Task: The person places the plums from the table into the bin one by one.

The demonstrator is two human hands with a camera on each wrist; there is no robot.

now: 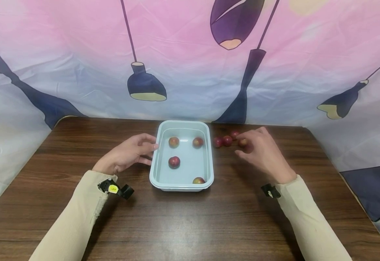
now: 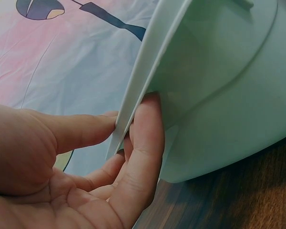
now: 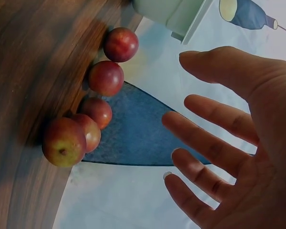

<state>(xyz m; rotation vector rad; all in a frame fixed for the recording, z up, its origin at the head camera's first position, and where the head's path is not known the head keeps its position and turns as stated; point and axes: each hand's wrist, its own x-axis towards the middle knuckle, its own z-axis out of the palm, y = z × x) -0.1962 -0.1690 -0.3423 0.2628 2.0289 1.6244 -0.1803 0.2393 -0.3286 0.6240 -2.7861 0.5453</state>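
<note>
My left hand [image 1: 129,152] pinches the left rim of a pale blue plastic tub [image 1: 184,186]. In the left wrist view the thumb [image 2: 86,131] lies on the rim's top, with the forefinger [image 2: 145,138] under it. Several plums, one a dark red plum [image 1: 174,162], lie spread on the tub's floor. To the tub's right, more plums stand in a loose row on the table, a red plum [image 1: 227,140] among them. Above the row's right end is my right hand [image 1: 261,152], fingers spread and holding nothing. A red-yellow plum [image 3: 63,142] is at the row's end.
The dark wood-grain table [image 1: 176,224] reaches back to a hanging cloth [image 1: 183,54] printed with lamps. Small black cameras are strapped on both wrists, over cream sleeves [image 1: 310,214].
</note>
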